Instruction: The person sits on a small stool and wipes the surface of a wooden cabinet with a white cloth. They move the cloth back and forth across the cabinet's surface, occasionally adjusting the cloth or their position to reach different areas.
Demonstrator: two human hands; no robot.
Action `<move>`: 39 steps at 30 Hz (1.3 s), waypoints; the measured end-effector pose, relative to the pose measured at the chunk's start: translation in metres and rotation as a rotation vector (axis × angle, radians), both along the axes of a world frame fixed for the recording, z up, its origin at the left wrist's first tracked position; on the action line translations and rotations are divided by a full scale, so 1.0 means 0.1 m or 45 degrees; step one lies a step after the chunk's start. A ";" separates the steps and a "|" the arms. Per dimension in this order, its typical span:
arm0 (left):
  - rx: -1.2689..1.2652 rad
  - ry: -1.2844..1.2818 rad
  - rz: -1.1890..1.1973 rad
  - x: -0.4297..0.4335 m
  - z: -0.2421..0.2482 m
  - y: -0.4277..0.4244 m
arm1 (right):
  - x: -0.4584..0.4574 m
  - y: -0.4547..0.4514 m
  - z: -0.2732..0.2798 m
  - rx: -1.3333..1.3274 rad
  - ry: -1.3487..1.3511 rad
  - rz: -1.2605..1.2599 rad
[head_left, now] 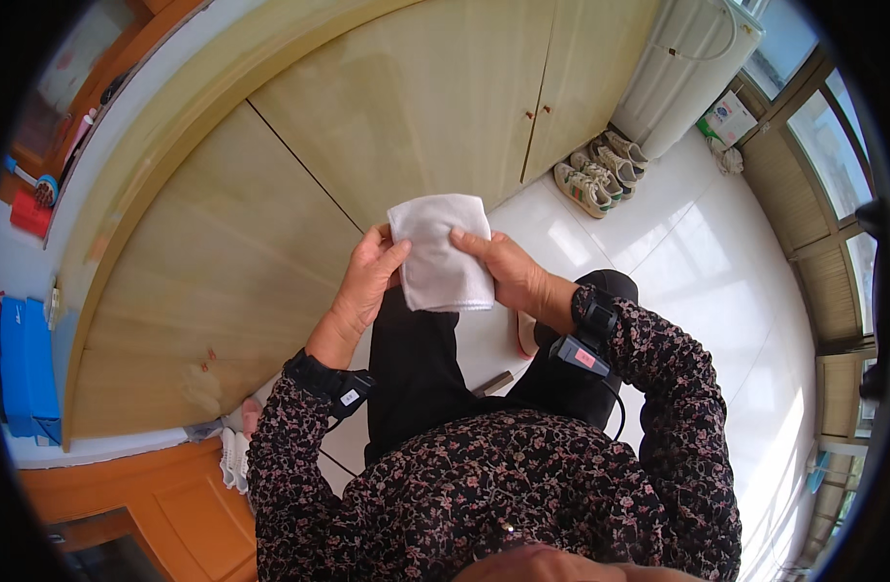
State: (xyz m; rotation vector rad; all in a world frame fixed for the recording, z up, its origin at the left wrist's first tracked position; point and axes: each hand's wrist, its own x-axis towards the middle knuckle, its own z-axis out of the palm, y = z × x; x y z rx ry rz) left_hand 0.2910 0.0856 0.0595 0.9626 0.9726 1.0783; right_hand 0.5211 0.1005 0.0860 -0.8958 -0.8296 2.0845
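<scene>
A white cloth [445, 265], folded into several layers, is held up above my lap. My left hand [368, 273] grips its left edge, with the thumb on top and the fingers behind. On the right side, my right hand [509, 270] presses its thumb onto the face of the cloth while the other fingers stay hidden underneath. The layered lower edge of the cloth hangs toward my body. Both wrists carry black strapped devices, the left device [335, 382] and the right device [589, 342].
Pale wooden cabinet doors [386, 109] stand ahead. Several sneakers [597, 174] sit on the white tile floor [707, 291] beside a white appliance [677, 73]. A blue box [28, 367] lies at far left, above an orange wooden door [183, 524]. Windows line the right side.
</scene>
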 end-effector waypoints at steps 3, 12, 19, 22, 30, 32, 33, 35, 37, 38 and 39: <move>0.357 0.597 0.143 -0.03 -0.14 -0.03 | 0.29 0.48 0.17 0.423 -0.171 -0.330; 1.075 1.597 0.332 -0.04 0.01 -0.52 | 1.17 2.42 1.74 1.319 -0.695 -1.455; 1.109 1.568 0.363 -0.02 0.19 -0.68 | -0.33 1.42 1.25 2.512 -1.022 -1.283; 1.156 1.575 0.376 -0.10 0.23 -0.65 | 0.08 1.88 1.26 2.243 -0.784 -1.438; 1.087 1.577 0.356 -0.14 0.35 -0.68 | 1.34 2.42 1.17 1.066 -0.354 -1.278; 1.070 1.582 0.318 -0.16 0.40 -0.71 | 0.58 1.99 0.78 1.345 -0.483 -1.436; 1.061 1.586 0.305 -0.17 0.42 -0.74 | 0.22 1.80 0.60 1.432 -0.565 -1.452; 1.048 1.607 0.289 -0.21 0.49 -0.79 | -0.12 1.63 0.40 1.528 -0.403 -1.280; 0.985 1.649 0.269 -0.25 0.55 -0.86 | 0.01 1.78 0.49 2.019 -0.710 -1.292; 0.981 1.634 0.268 -0.27 0.57 -0.88 | 0.18 1.94 0.62 1.962 -0.695 -1.499; 0.964 1.632 0.279 -0.29 0.59 -0.92 | 0.51 2.19 0.85 2.115 -0.868 -1.641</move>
